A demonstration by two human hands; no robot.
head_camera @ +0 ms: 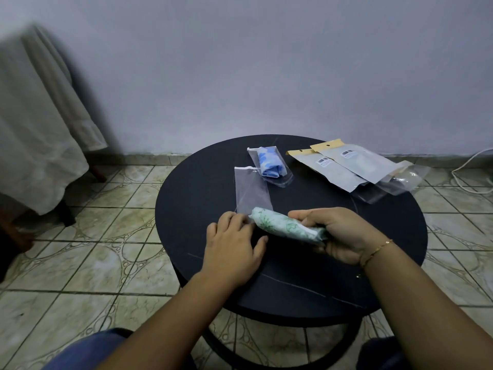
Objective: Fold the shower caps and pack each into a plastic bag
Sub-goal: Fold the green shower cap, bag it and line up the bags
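On the round black table my right hand grips a rolled green-and-white shower cap, its tip at the mouth of an empty clear plastic bag. My left hand lies over the bag's near end, fingers at its opening; whether they pinch it is hidden. Farther back lies a blue-and-white shower cap packed inside its own clear bag.
Two flat packets with tan header cards and barcodes lie at the table's back right, over some clear bags. A cloth-draped piece of furniture stands at the left. A white cable runs along the tiled floor at the right.
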